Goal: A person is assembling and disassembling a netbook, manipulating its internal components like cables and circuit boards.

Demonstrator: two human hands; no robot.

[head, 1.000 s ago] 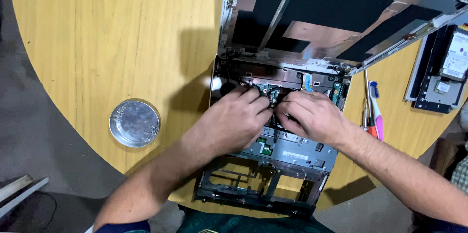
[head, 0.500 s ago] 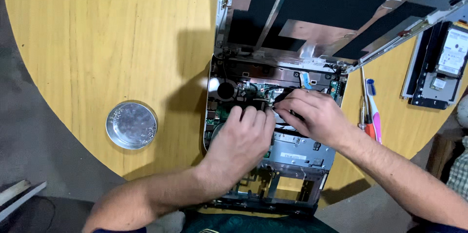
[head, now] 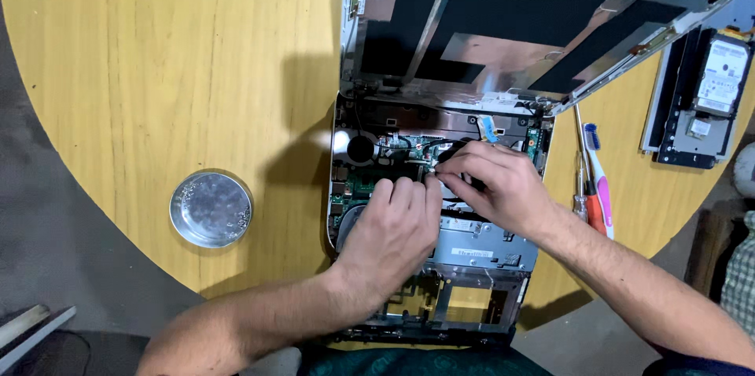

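Head view: a black cable (head: 454,149) is pinched by the right hand (head: 495,187) at frame centre, directly above the flat, empty left hand (head: 393,226) resting on the opened laptop base (head: 480,246).

Yellow wood-grain table (head: 157,69), silver round tin (head: 211,208), green circuit board (head: 363,184)

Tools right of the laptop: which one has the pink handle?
The toothbrush, the outermost one, with a pink handle and a blue-and-white head. The screwdrivers beside it, nearer the opened laptop, show metal shafts and a red grip.
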